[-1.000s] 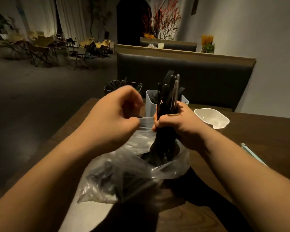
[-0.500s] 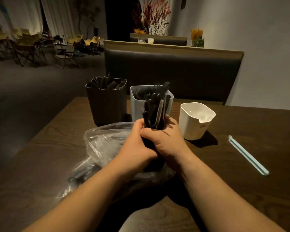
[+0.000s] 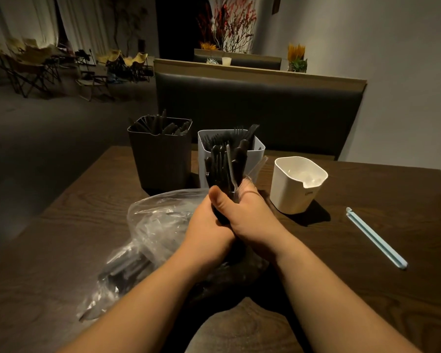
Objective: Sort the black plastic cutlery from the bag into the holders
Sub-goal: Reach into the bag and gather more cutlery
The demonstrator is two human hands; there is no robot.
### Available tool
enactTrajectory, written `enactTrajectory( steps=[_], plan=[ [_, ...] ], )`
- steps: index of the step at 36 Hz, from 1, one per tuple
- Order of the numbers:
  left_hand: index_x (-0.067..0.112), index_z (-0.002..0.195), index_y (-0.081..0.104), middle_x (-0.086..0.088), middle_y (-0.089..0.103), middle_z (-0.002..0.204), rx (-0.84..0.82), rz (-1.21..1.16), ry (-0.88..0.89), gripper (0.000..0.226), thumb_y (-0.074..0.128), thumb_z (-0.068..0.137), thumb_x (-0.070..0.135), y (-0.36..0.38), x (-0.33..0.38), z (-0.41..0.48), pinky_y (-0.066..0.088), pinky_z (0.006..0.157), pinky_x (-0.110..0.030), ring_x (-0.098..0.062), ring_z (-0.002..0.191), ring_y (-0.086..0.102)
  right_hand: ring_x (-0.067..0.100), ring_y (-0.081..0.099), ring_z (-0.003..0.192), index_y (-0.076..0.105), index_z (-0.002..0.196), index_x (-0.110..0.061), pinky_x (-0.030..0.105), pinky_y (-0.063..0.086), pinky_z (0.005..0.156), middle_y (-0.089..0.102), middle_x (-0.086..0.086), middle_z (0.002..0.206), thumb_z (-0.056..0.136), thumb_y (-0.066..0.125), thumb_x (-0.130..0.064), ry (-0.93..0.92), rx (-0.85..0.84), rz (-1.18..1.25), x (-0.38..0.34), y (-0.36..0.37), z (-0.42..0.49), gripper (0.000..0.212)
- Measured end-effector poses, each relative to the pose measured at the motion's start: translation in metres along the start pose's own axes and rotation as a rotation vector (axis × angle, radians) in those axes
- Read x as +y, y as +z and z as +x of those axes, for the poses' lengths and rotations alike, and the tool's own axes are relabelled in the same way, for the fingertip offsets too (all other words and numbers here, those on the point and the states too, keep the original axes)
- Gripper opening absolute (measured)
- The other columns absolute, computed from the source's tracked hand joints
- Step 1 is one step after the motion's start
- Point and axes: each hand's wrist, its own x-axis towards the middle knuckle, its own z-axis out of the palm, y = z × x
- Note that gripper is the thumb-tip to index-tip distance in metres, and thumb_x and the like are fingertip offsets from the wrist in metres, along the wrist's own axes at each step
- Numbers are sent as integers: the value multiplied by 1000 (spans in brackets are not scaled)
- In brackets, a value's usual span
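Both hands clasp one upright bundle of black cutlery [image 3: 223,166] over the table's middle. My left hand [image 3: 209,220] wraps its lower part from the left, and my right hand [image 3: 250,212] grips it from the right. A clear plastic bag [image 3: 153,225] with more dark cutlery lies under and left of my hands. Behind stand three holders: a black holder [image 3: 161,159] with cutlery, a light grey holder [image 3: 256,151] with forks, and a white holder [image 3: 295,184] with nothing visible in it.
A pale blue bag clip [image 3: 374,236] lies on the dark wooden table [image 3: 379,301] at the right. A dark padded bench back [image 3: 265,105] runs behind the table. Folding chairs [image 3: 36,64] stand across the floor at the far left.
My left hand left the bag's edge and joined my right hand on the bundle. The bundle came out of the bag and now stands lower, in front of the holders.
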Motion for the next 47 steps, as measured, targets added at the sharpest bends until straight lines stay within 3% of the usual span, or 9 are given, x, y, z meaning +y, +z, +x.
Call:
enactTrajectory(
  steps=[3, 6, 9, 13, 28, 33, 38, 43, 47],
  plan=[
    [31, 100, 68, 7, 76, 91, 88, -30, -22, 25, 75, 81, 17, -1, -1, 1, 54, 75, -18, 4, 86, 70, 15, 42, 135, 34, 144, -14, 35, 37, 114, 38, 2, 142, 66, 36, -88, -58, 11, -147, -5, 3, -1, 108],
    [27, 102, 73, 8, 78, 92, 122, -94, -51, 32, 74, 70, 32, -4, 2, 2, 57, 84, -31, -8, 92, 73, 21, 25, 142, 34, 142, -11, 45, 21, 122, 30, 4, 145, 70, 20, -80, -57, 12, -190, -5, 7, -5, 101],
    [23, 89, 71, 11, 76, 77, 161, -144, -56, 14, 80, 79, 21, -7, 0, 5, 54, 69, -19, -3, 78, 71, 16, 15, 148, 32, 149, -17, 37, 10, 124, 24, 1, 157, 82, 16, -68, -45, 57, -146, -4, 17, -11, 87],
    [22, 87, 73, 7, 76, 78, 141, -111, -43, 13, 77, 82, 12, -9, -1, 4, 55, 69, -24, -5, 78, 71, 18, 44, 116, 50, 92, -23, 43, 35, 108, 44, -9, 102, 107, 28, -42, -86, 218, -120, 5, 22, -7, 33],
    [-2, 99, 72, -13, 75, 85, 63, -372, -136, 14, 68, 86, -4, -15, 1, 0, 58, 65, -29, -22, 80, 74, 21, 65, 93, 56, 94, -18, 50, 55, 87, 64, 9, 95, 106, 45, -26, -96, 147, 40, 21, 14, -10, 17],
    [-8, 94, 69, -16, 68, 78, 148, -474, -182, 17, 72, 86, 6, -20, 2, 2, 57, 67, -37, -27, 74, 68, -8, 54, 69, 54, 98, -21, 21, 47, 69, 57, -8, 83, 105, 43, -37, -71, 20, -70, 19, 4, -12, 21],
    [-2, 89, 71, -19, 65, 74, 134, -482, -198, 8, 70, 88, 5, -24, -1, 0, 55, 73, -40, -29, 71, 66, 3, 41, 56, 47, 97, -23, 21, 31, 52, 45, -10, 70, 72, 27, -87, 182, -126, 196, 18, -3, -7, 72],
    [-7, 103, 68, -39, 62, 89, 78, -547, -208, 25, 72, 82, 7, -22, 2, -2, 55, 85, -59, -38, 80, 65, 11, 23, 50, 45, 84, -15, 22, 14, 44, 36, 0, 60, 106, 33, -49, 290, -121, 538, 21, -4, -6, 42],
    [-4, 93, 70, -21, 67, 74, 81, -585, -261, 9, 65, 90, 2, -23, 3, -3, 59, 64, -41, -29, 66, 68, 8, 30, 50, 50, 89, -12, 22, 19, 46, 42, 0, 65, 108, 40, -24, 246, -140, 442, 24, -4, -7, 24]
  ],
)
